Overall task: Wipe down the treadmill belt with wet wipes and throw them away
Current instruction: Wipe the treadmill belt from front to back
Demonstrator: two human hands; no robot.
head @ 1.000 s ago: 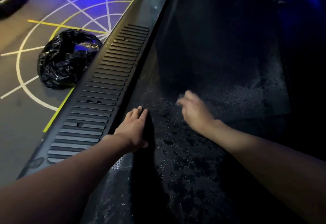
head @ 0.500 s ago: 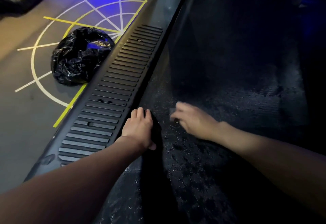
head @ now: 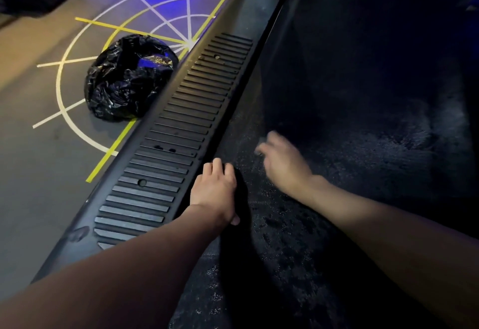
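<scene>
While the left hand (head: 215, 190) rests flat, fingers straight, at the edge of the treadmill belt (head: 350, 178), the right hand (head: 283, 166) pinches a wet wipe (head: 260, 150) onto it, near patches glistening: wiping seems midway, binning in the black bag (head: 129, 79) undone.

Grey floor (head: 31, 173) marked with tape lines (head: 61, 82).
A black bin bag (head: 127, 79) sits on the lines, just beside the treadmill (head: 197, 110).
</scene>
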